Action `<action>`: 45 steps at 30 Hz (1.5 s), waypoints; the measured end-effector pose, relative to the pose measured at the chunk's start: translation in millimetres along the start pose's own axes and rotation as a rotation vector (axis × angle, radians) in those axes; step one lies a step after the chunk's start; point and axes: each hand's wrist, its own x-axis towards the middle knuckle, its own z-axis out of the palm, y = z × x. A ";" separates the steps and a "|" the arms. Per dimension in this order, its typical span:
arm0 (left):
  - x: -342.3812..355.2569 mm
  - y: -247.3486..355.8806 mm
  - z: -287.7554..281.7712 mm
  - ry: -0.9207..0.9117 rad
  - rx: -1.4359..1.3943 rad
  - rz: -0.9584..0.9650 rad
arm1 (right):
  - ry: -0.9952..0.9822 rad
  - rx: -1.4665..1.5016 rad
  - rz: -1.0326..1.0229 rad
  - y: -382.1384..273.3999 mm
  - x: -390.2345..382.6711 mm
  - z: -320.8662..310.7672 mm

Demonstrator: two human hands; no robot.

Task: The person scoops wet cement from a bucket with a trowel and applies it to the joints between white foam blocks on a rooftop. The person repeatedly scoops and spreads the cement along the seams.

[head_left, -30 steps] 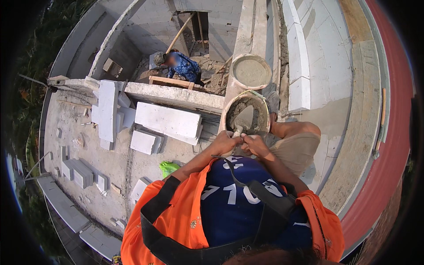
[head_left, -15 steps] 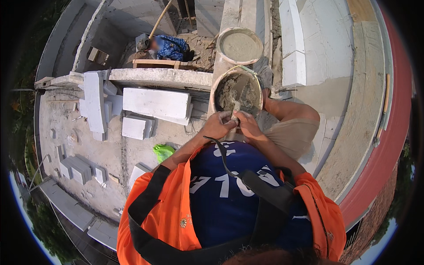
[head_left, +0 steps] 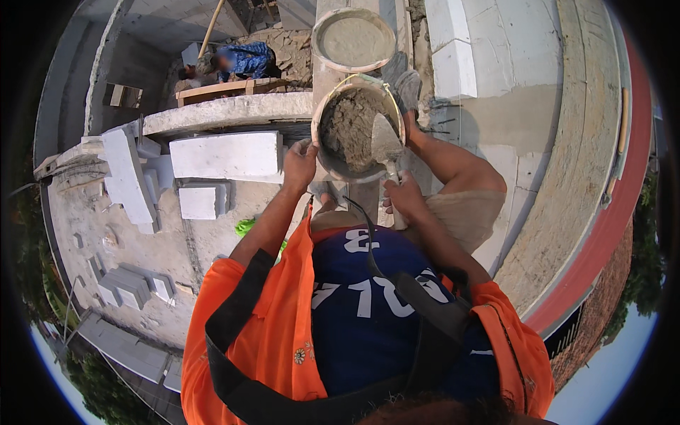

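Observation:
My right hand (head_left: 405,196) is closed round the handle of a trowel (head_left: 385,140). The trowel's pointed blade, coated in grey mortar, lies over the right side of a bucket (head_left: 319,145). Wet, lumpy mortar (head_left: 352,124) fills much of that bucket, and a yellowish cord handle rests along its far rim. At the bucket's left edge, my left hand (head_left: 300,167) has its fingers curled against the rim. Just beyond stands a second round bucket (head_left: 316,44) holding smoother, wetter grey mix (head_left: 356,40).
White blocks (head_left: 227,154) lie stacked on the concrete slab to the left, with smaller grey blocks (head_left: 126,285) nearer. A white block wall (head_left: 457,67) runs along the right. A co-worker in blue camouflage (head_left: 248,60) crouches beyond a low wall (head_left: 234,113), beside a wooden frame.
My hands have come apart from the trowel handle. The left has moved out to the bucket's left rim; the right keeps the trowel, whose blade now shows raised over the mortar.

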 end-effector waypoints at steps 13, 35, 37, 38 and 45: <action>16.8 -0.9 7.4 -0.144 -0.355 -0.335 | -0.076 -0.909 -0.232 -36.8 6.3 15.6; 16.7 -13.1 2.2 -0.174 -0.522 -0.448 | 0.369 -0.700 -0.453 -26.2 -18.6 16.1; 15.7 -9.0 2.6 -0.177 -0.499 -0.460 | 0.440 -0.671 -0.467 -30.0 -21.3 21.9; 15.7 -7.1 2.5 -0.178 -0.488 -0.466 | 0.474 -0.657 -0.475 -32.7 -21.6 24.3; 14.8 -5.9 5.7 -0.148 -0.503 -0.460 | 0.028 -0.711 -0.225 -16.6 42.9 22.6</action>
